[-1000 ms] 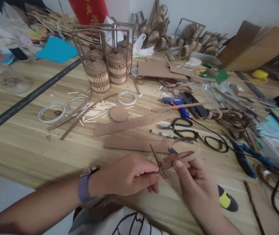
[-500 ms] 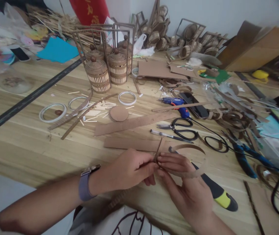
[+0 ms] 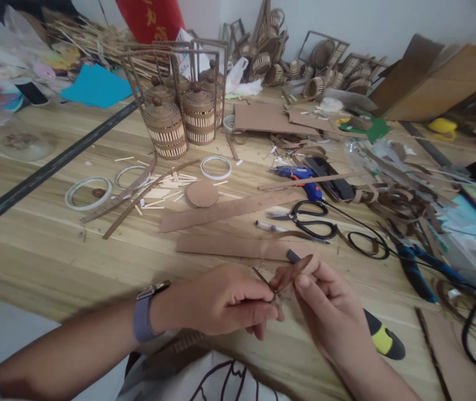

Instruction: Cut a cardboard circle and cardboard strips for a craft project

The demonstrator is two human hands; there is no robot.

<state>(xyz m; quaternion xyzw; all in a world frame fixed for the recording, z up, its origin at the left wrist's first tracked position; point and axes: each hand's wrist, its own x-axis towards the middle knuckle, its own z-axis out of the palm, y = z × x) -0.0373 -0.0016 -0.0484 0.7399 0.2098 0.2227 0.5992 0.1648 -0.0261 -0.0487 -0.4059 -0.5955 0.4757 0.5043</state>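
My left hand [image 3: 225, 301], with a watch on its wrist, is closed, thumb against the fingers. A narrow brown cardboard strip [image 3: 263, 280] sticks out past its fingertips. My right hand [image 3: 334, 312] pinches a curled part of a brown strip [image 3: 302, 268] between thumb and fingers, close to the left fingertips. Whether both parts belong to one strip is hard to make out. Just beyond the hands lies a flat cardboard band [image 3: 229, 246]. A cutter with a black and yellow handle [image 3: 384, 337] is partly hidden under my right hand.
Scissors [image 3: 305, 217], a pen [image 3: 269, 226], a blue glue gun [image 3: 300, 175] and pliers [image 3: 413, 262] lie to the right. Tape rings [image 3: 216, 167], small sticks [image 3: 158, 194] and a cardboard disc [image 3: 202, 194] are ahead. Lidded baskets [image 3: 165, 131] stand behind, and a cardboard box [image 3: 434, 83] back right.
My right hand has turned and closed from a flatter, stretched pose into a pinch on the curled strip. My left hand has shifted slightly right; the strip at its fingertips now leans left.
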